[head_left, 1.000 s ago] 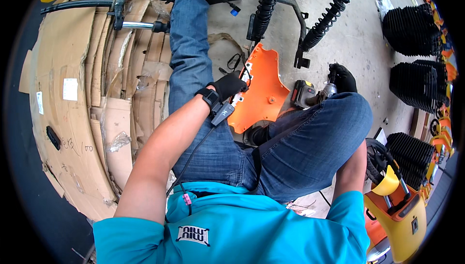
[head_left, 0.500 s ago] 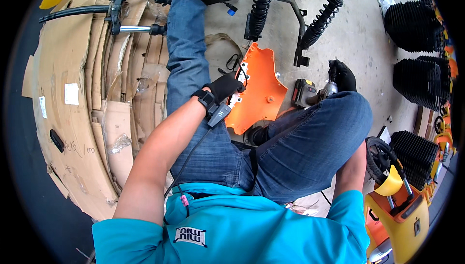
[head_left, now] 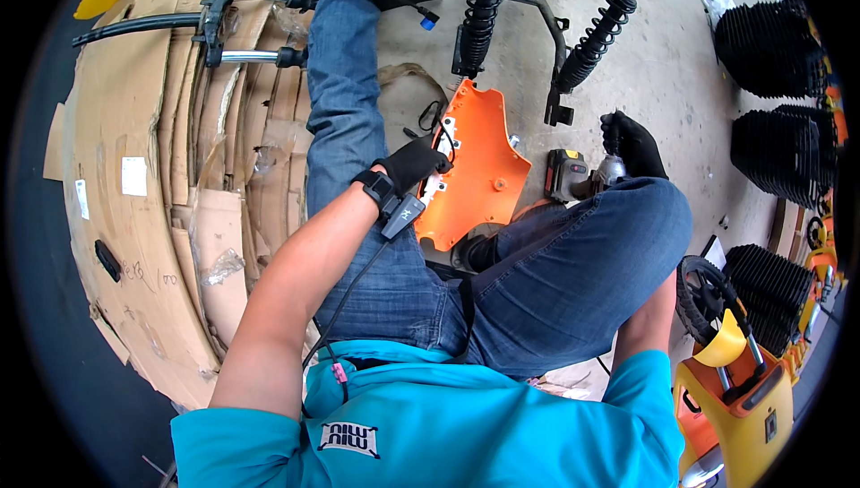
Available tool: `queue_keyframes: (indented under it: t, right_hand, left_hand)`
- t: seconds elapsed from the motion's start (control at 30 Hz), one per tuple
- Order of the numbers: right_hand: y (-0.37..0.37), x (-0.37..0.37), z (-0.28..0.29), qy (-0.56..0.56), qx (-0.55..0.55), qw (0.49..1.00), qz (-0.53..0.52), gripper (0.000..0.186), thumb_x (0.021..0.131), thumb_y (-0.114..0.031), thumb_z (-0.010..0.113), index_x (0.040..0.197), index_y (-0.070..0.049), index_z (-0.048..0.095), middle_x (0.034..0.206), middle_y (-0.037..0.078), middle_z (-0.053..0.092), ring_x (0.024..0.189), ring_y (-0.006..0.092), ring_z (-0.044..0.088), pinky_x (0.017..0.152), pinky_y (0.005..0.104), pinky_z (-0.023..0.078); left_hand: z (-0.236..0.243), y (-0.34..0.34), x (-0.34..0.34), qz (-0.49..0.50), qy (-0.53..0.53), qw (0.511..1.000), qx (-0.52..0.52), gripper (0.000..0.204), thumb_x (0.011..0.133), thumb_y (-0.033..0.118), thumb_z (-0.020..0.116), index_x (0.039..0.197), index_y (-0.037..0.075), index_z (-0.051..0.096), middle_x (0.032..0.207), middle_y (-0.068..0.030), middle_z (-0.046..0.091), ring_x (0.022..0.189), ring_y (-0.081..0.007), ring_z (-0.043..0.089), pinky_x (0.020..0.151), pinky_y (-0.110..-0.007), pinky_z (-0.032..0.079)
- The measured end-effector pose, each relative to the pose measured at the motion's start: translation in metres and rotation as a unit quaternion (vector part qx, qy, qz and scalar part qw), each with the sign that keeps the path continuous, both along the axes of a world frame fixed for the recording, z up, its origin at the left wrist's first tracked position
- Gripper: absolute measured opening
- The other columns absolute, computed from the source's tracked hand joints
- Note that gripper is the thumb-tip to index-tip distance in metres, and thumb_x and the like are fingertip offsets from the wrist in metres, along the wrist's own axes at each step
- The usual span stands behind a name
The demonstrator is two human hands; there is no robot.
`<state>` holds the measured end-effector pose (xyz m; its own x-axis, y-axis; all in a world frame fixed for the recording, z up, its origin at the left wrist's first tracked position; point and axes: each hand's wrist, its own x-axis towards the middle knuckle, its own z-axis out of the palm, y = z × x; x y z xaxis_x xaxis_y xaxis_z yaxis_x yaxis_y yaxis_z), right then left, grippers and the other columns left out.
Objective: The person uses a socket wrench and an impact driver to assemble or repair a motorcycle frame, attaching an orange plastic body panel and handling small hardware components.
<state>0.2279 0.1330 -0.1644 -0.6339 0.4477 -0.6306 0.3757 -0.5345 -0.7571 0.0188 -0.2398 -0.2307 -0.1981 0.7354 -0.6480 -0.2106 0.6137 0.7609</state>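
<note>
- Left hand (head_left: 418,163), closed on left edge of orange panel (head_left: 484,161)
- Right hand (head_left: 634,146), curled beside power drill (head_left: 566,176); grip, cannot tell
- Right of right hand, concrete floor (head_left: 688,85)

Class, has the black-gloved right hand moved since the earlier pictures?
No, not visibly: the black-gloved right hand keeps nearly the same spacing, right of and slightly below the black metal frame's foot bracket.
</note>
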Motion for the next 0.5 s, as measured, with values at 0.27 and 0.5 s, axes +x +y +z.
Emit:
queue_keyframes:
  t: [0.27,0.5]
  right_hand:
    - [-0.020,0.003,0.020,-0.025,0.010,0.999,-0.018,0.025,0.093,-0.029,0.056,0.096,-0.005,0.064,0.082,0.003,0.064,0.072,0.0125,0.056,0.069,0.0272,0.047]
    - [-0.025,0.002,0.023,-0.015,0.000,0.999,-0.036,0.029,0.093,-0.031,0.055,0.100,-0.005,0.063,0.083,0.003,0.064,0.073,0.0127,0.056,0.069,0.0263,0.048]
  left_hand:
    - [-0.002,0.000,-0.001,-0.080,0.076,0.994,0.027,0.011,0.080,0.010,0.056,0.082,0.001,0.061,0.077,-0.0036,0.061,0.072,-0.0093,0.056,0.066,-0.026,0.044]
    - [-0.002,0.007,0.015,-0.051,0.119,0.991,-0.042,0.033,0.072,0.016,0.066,0.098,-0.003,0.060,0.089,-0.0177,0.064,0.084,-0.0259,0.062,0.073,-0.035,0.048]
